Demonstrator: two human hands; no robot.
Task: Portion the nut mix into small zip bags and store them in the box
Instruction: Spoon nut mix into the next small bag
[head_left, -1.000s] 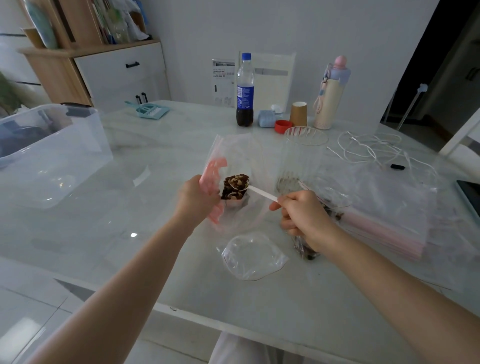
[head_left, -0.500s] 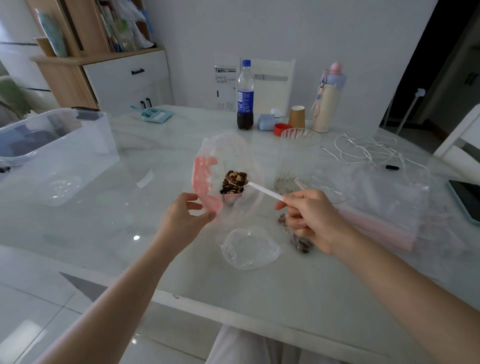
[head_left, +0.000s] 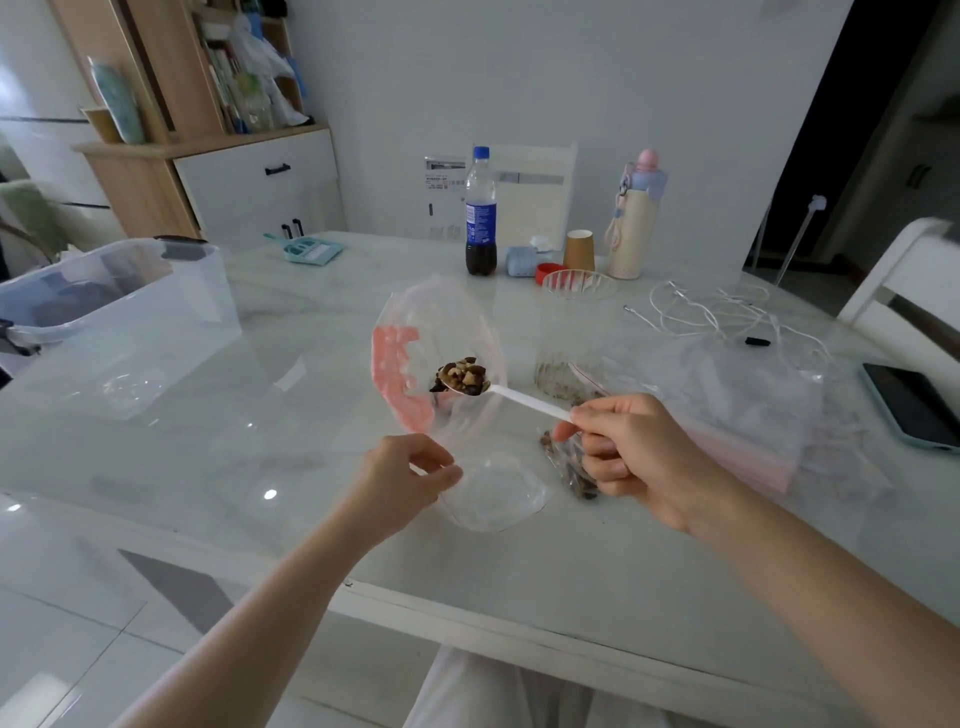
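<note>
My left hand (head_left: 402, 480) pinches the lower edge of a small clear zip bag (head_left: 441, 332) with a pink zip strip, holding it up with its mouth open. My right hand (head_left: 639, 457) grips the handle of a white plastic spoon (head_left: 524, 400) heaped with nut mix (head_left: 464, 375), and the bowl of the spoon sits at the bag's mouth. A tall clear jar (head_left: 571, 332) with a little nut mix at its bottom stands behind the spoon. The clear storage box (head_left: 119, 317) stands at the left of the table.
A clear lid (head_left: 493, 493) lies near the table's front edge, beside a small bag of nuts (head_left: 569, 467). A stack of empty zip bags (head_left: 748, 410), white cables (head_left: 711, 309) and a phone (head_left: 911, 405) lie at the right. A cola bottle (head_left: 480, 213), paper cup (head_left: 578, 250) and flask (head_left: 634, 218) stand at the back.
My left hand has slid from the bag's side down to its lower edge, and the bag's mouth now faces the spoon. The loaded spoon has stayed at the bag's mouth.
</note>
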